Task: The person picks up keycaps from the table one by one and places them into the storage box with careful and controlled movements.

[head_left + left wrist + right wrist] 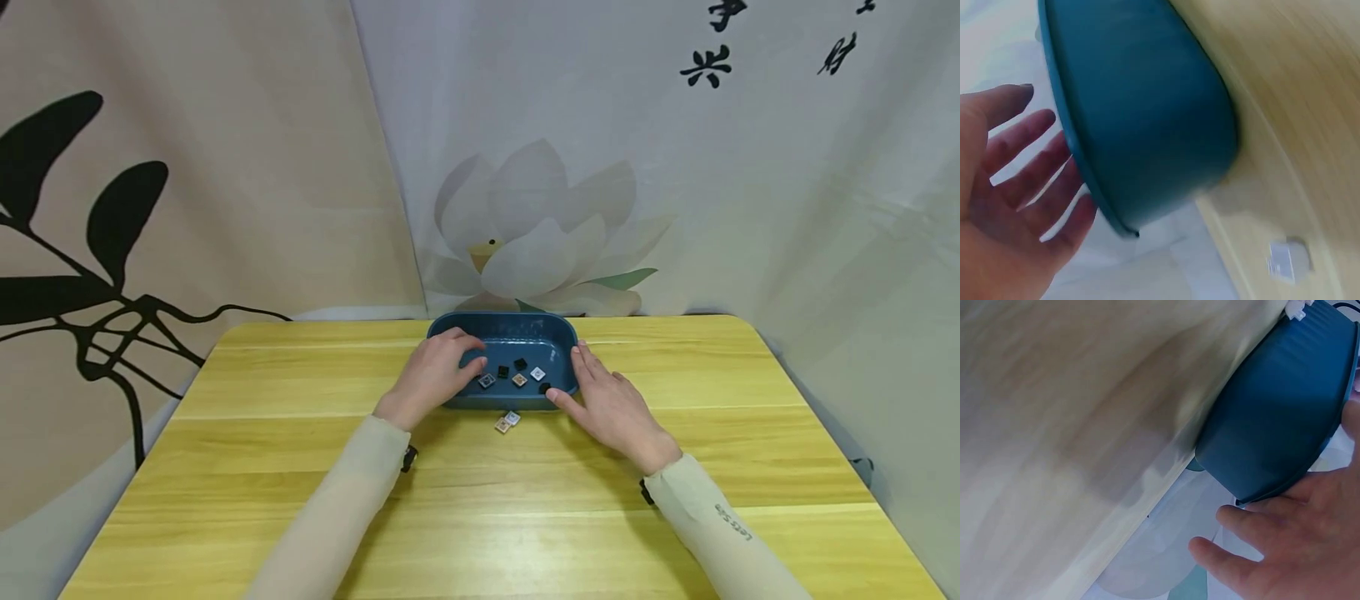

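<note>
A dark blue rectangular tray (513,402) with rounded corners stands at the table's far edge. Several small square pieces lie inside it, among them a black piece (521,364), a white piece (537,373) and an orange-topped piece (519,379); their exact kind is too small to tell. My left hand (433,371) reaches over the tray's left end, fingers loosely bent and nothing visible in them. At the right end my right hand (618,410) lies along the rim, its fingers fairly straight, the thumb near a black piece (544,387).
Two more small pieces, one white (512,417) and one orange-topped (502,426), lie on the wooden table (510,517) just in front of the tray. Behind the table hangs a printed cloth (540,108) with a lotus and dark leaves.
</note>
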The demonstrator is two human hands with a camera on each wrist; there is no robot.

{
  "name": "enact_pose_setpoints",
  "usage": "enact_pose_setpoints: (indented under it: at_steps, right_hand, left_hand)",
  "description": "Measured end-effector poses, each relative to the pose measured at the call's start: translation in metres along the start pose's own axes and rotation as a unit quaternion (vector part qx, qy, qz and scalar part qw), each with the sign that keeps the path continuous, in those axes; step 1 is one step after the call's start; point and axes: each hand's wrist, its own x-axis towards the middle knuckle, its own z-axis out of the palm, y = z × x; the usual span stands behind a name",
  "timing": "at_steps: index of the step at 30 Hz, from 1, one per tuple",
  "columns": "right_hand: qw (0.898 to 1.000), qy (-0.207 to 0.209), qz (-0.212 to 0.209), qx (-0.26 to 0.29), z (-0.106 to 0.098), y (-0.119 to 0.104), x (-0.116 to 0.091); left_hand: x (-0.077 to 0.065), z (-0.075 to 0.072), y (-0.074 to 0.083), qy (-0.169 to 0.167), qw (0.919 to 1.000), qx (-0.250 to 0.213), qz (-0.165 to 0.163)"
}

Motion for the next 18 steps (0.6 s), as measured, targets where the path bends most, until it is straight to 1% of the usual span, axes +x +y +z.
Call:
enact_pose_setpoints:
  at_steps: [4,7,9,11,18]
  right_hand:
    - [1.000,0.003,-0.002,0.000,0.001,0.000,0.000]
    - [1.000,0.006,-0.004,-0.002,0.001,0.001,0.000]
    - [1.000,0.008,-0.005,-0.004,0.001,0.001,0.000]
    - [1.000,0.010,-0.007,-0.005,0.002,0.001,0.000]
    - [1.000,0.010,-0.007,-0.004,0.002,0.001,0.000]
  left_hand:
    - [-0.009,-0.008,-0.006,0.036,0.9993,0.009,0.006]
    - [-0.015,-0.013,-0.012,0.064,0.9979,0.004,0.001]
    - [-0.018,-0.015,-0.017,0.076,0.9971,0.004,-0.009]
    - [-0.023,-0.017,-0.023,0.079,0.9967,0.004,-0.021]
    - [-0.039,-0.019,-0.042,0.069,0.9961,0.000,-0.055]
